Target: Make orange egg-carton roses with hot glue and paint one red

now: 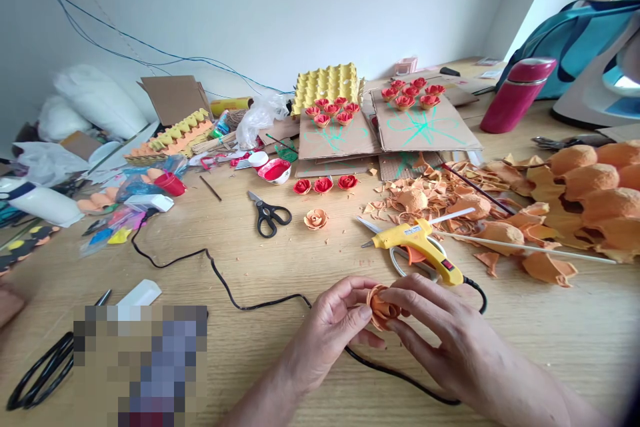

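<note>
Both my hands pinch a small orange egg-carton rose (382, 307) low over the wooden table (260, 267). My left hand (333, 330) grips its left side with thumb and fingers closed. My right hand (440, 330) wraps its right side and front. A yellow glue gun (417, 241) lies just beyond my hands, its black cord (220, 283) running left across the table. One finished orange rose (315, 218) and three red roses (324, 184) sit farther back.
Black scissors (269, 215) lie mid-table. Orange carton scraps (505, 213) and cut cups (590, 190) pile up at right. Cardboard sheets with red roses (425, 121), a yellow egg tray (327, 83), a red paint bowl (275, 171) and a magenta flask (515, 95) stand behind.
</note>
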### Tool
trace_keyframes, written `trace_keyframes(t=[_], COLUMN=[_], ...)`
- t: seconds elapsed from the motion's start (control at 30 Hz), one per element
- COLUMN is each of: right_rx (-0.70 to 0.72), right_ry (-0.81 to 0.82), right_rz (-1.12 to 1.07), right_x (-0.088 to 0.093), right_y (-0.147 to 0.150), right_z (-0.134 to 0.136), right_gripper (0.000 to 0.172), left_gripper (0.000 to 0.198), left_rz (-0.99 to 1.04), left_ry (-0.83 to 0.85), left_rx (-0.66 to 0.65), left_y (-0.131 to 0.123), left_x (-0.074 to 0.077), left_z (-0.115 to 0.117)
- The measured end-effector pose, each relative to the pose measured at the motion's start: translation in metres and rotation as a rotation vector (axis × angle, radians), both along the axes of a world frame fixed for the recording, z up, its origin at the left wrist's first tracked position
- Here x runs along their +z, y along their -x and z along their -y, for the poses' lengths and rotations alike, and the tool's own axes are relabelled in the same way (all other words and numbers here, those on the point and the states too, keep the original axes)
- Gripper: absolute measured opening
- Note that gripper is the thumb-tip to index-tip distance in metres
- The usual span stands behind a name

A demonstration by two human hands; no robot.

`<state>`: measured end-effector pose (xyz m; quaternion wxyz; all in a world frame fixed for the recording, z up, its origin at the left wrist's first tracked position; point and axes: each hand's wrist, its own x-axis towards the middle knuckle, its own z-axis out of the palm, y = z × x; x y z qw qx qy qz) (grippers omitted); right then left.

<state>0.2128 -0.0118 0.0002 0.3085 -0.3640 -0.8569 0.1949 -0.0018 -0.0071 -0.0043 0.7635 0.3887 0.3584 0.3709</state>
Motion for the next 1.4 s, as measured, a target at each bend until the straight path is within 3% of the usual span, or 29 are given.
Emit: trace_keyframes(t=[0.3, 0.53, 0.67, 0.77, 0.87, 1.0, 1.13, 1.23, 1.4], right_rx=[0.033, 0.057, 0.029, 0.045, 0.071, 0.063, -0.129, -0.304, -0.518], right_ry=[0.101, 0.051, 0.037, 0.046, 0.046, 0.019, -0.123, -0.236, -0.269], right_rz=[-0.067, -0.093, -0.059, -0.033, -0.017, 0.002, 0.031, 0.030, 0.210], right_x=[-0.006, -0.005, -0.006, -0.013, -0.020, -0.018, -0.010, -0.006, -0.011], right_y=[0.001, 0.004, 0.003, 0.004, 0.008, 0.009, -0.007, -0.025, -0.043], right_z=[0.001, -0.002, -0.003, -0.002, -0.002, -0.002, -0.009, -0.022, -0.037], right_gripper=[0.024, 0.024, 0.019, 0.015, 0.014, 0.013, 0.025, 0.019, 0.030], left_gripper=[0.039, 0.046, 0.044, 0.039, 0.051, 0.049, 0.052, 0.054, 0.059], left_rz=[0.019, 0.035, -0.121, -0.413, -0.723, -0.850, -0.911, -0.960, -0.965], left_ry=[0.073, 0.124, -0.062, -0.272, -0.476, -0.606, -0.665, -0.665, -0.643], left_rx=[0.035, 0.019, -0.063, -0.095, -0.096, -0.090, -0.082, -0.080, -0.085], left_y=[-0.002, -0.001, 0.000, 0.001, 0.001, 0.002, 0.007, 0.011, 0.017], left_x=[0.002, 0.001, 0.002, 0.009, 0.014, 0.014, 0.013, 0.015, 0.013], left_z=[0.002, 0.000, -0.001, 0.000, 0.001, 0.001, -0.001, -0.003, -0.003])
